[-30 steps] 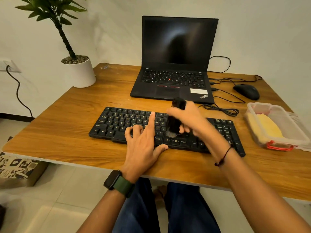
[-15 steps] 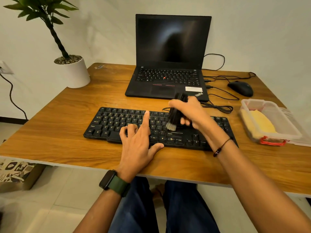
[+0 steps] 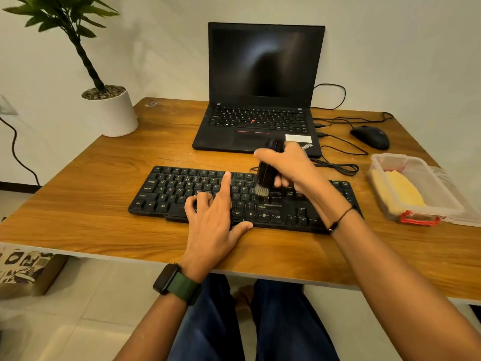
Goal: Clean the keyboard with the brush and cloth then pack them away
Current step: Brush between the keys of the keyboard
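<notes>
A black keyboard lies across the middle of the wooden desk. My right hand grips a black brush held nearly upright, its pale bristles touching the keys right of centre. My left hand rests on the keyboard's front middle, index finger stretched forward over the keys, the other fingers curled, thumb on the desk edge of the keyboard. A yellow cloth lies inside a clear plastic box at the right.
An open black laptop stands behind the keyboard, with cables and a black mouse to its right. A potted plant sits at the desk's back left corner. The box's lid lies beside it at the right edge.
The brush has moved up from the lower key rows toward the middle rows and tilted slightly. My left hand has kept its place on the keyboard. The camera shifted a little.
</notes>
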